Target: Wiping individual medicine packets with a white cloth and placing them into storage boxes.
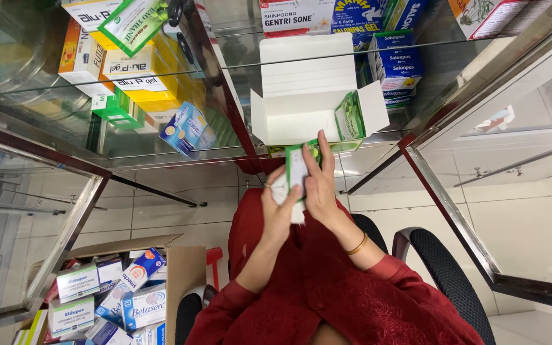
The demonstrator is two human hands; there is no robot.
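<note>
Head camera: a seated person in a red top holds a small green-and-white packet (296,167) between both hands, just below an open white carton (308,96) resting on a glass counter (512,140). The left hand (279,207) grips the packet from beneath, fingers curled; the right hand (321,182) presses flat against its side. A second green packet (350,116) stands inside the carton. A cardboard box of medicine packs (177,271) sits on the floor.

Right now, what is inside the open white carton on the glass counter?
The open white carton holds one green sachet leaning at its right end; the rest of the visible interior looks bare. Both hands, left hand and right hand, hold another green-and-white packet in front, hiding the carton's near edge.
</note>
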